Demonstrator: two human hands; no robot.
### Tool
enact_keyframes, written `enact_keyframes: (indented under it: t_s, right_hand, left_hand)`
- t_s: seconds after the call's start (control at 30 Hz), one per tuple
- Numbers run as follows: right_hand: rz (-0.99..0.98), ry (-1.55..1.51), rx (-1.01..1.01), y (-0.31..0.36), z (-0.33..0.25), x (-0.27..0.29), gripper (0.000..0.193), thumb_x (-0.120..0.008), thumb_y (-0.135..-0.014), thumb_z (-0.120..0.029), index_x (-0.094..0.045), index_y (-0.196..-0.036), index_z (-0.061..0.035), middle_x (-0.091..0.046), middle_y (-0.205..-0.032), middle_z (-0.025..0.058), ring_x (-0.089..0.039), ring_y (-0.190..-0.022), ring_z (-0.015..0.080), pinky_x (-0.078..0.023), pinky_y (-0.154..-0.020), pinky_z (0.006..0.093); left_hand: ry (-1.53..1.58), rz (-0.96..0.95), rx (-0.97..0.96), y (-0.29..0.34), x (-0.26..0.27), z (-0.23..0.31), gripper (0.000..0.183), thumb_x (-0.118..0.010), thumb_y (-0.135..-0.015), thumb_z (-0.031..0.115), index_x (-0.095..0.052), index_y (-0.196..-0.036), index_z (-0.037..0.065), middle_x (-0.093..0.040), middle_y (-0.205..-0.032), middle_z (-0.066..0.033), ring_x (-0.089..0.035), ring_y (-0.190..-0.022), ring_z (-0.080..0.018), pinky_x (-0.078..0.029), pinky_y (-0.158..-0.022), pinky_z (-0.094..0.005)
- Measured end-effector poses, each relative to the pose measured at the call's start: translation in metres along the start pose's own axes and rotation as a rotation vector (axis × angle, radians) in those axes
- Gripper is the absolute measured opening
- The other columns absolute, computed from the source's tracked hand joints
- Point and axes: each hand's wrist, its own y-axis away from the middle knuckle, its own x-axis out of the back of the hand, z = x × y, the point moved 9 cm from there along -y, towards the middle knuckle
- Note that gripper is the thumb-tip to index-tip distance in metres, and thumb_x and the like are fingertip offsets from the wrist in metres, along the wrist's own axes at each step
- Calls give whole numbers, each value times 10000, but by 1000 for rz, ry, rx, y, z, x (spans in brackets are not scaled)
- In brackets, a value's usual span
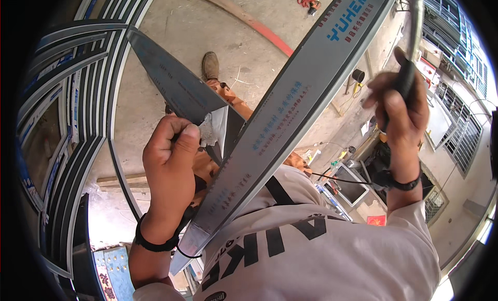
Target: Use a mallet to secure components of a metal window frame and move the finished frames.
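My left hand pinches a crumpled, whitish piece of film between thumb and bent fingers. The film lies where a dark metal profile meets a wide grey metal profile. That wide profile runs slantwise in front of my body, covered with printed film. My right hand is raised to the right, wrapped round the black grip of a tool with a bare metal shaft. Its working end is cut off at the top edge, so its kind is unclear.
Curved and straight metal frames stack up along the left. A brown shoe stands on the concrete floor. Farther off are a red strip, a red cable, and a small framed panel among clutter at right.
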Motion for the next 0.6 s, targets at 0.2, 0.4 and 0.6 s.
enact_keyframes:
  t_s: [0.2, 0.4, 0.6]
  right_hand:
    - [-540, 708, 308, 8, -95, -20, 611, -592, -899, -434, -532, -1276, 43, -642, -874, 138, -578, -640, 160, -459, -556, 296]
    - [-830, 821, 243, -1, -94, -68, 551, -676, -811, -162, -526, -1301, 40, -650, -829, 161, -649, -645, 274, -499, -563, 401]
    - [-918, 1060, 264, 5, -112, -92, 644, -729, -705, -91, -548, -1321, -37, -583, -664, 107, -577, -509, 233, -445, -486, 366]
  left_hand:
    - [458, -143, 412, 12, -9, -43, 274, -575, -936, 240, -521, -1107, 33, -578, -868, -48, -590, -734, -118, -480, -650, -266]
    - [975, -387, 347, 3, -51, -14, 471, -643, -903, 235, -442, -1292, 63, -586, -1129, -61, -566, -1090, -169, -470, -902, -339]
    - [1110, -275, 426, -12, -68, -46, 301, -635, -907, 149, -525, -1167, 47, -621, -1079, -40, -609, -1003, -141, -495, -833, -294]
